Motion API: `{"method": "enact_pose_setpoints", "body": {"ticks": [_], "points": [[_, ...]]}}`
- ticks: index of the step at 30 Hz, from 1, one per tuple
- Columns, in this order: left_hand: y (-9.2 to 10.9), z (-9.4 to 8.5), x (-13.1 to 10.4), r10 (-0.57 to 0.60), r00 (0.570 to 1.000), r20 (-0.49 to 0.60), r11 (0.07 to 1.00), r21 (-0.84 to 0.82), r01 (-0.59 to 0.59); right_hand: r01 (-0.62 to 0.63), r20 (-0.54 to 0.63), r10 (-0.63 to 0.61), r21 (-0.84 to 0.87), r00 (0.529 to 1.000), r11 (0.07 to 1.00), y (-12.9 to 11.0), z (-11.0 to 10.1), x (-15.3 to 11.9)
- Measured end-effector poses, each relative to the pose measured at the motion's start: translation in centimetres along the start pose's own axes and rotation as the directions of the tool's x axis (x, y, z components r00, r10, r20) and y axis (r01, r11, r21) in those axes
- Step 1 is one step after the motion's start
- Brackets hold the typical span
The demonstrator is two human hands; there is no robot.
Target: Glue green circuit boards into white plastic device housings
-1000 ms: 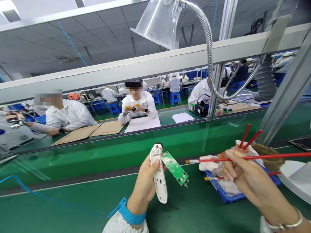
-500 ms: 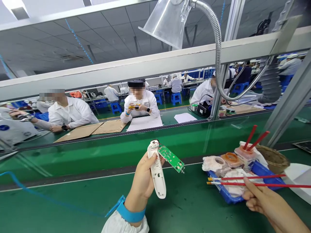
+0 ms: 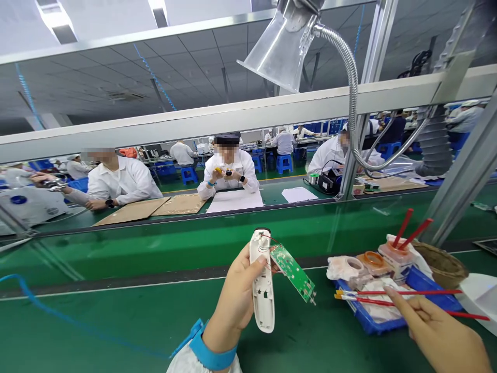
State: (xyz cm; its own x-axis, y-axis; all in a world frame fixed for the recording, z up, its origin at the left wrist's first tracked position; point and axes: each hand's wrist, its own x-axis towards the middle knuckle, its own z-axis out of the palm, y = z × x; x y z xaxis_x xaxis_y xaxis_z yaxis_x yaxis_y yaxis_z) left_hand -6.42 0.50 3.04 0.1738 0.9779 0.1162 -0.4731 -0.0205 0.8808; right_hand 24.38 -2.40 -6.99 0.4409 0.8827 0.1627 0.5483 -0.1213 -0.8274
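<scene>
My left hand (image 3: 243,287) grips a long white plastic housing (image 3: 264,311), held upright and slightly tilted, with the thumb across its inner face. A green circuit board (image 3: 294,272) hangs out to the right of the housing, joined to it by thin red wires. My right hand (image 3: 438,326) is at the blue tray, closed on a red-handled paintbrush (image 3: 471,315); part of the handle is hidden behind the hand. A second red paintbrush (image 3: 438,292) lies just above it, and both bristle ends point left.
The blue tray (image 3: 368,326) holds stained white cloth, an orange-rimmed jar (image 3: 373,260) and a container with red sticks (image 3: 404,228). A brown basket (image 3: 446,267) stands behind. A lamp (image 3: 285,52) hangs above. Co-workers sit across the green divider (image 3: 155,248).
My left hand has moved slightly right and down with the housing and board. The lower paintbrush has tilted, its handle end dropping, as my right hand turned and shifted.
</scene>
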Motion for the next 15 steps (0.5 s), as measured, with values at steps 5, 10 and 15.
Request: {"method": "enact_pose_setpoints", "body": {"ticks": [5, 10, 15], "points": [[-0.9, 1.1, -1.3, -0.08, 0.989, 0.128, 0.995, 0.071, 0.071, -0.106, 0.545, -0.21, 0.491, 0.812, 0.865, -7.9, 2.1, -1.7], [-1.2, 1.0, -2.7, -0.089, 0.98, 0.179, 0.982, 0.182, 0.056, -0.561, 0.852, -0.337, 0.518, 0.4, 0.646, -12.7, 3.6, -2.6], [-0.6, 0.1, -3.6, -0.065, 0.993, 0.096, 0.908, 0.419, 0.019, -0.68, 0.868, -0.393, 0.487, 0.304, 0.548, -11.8, 4.1, -2.0]]}}
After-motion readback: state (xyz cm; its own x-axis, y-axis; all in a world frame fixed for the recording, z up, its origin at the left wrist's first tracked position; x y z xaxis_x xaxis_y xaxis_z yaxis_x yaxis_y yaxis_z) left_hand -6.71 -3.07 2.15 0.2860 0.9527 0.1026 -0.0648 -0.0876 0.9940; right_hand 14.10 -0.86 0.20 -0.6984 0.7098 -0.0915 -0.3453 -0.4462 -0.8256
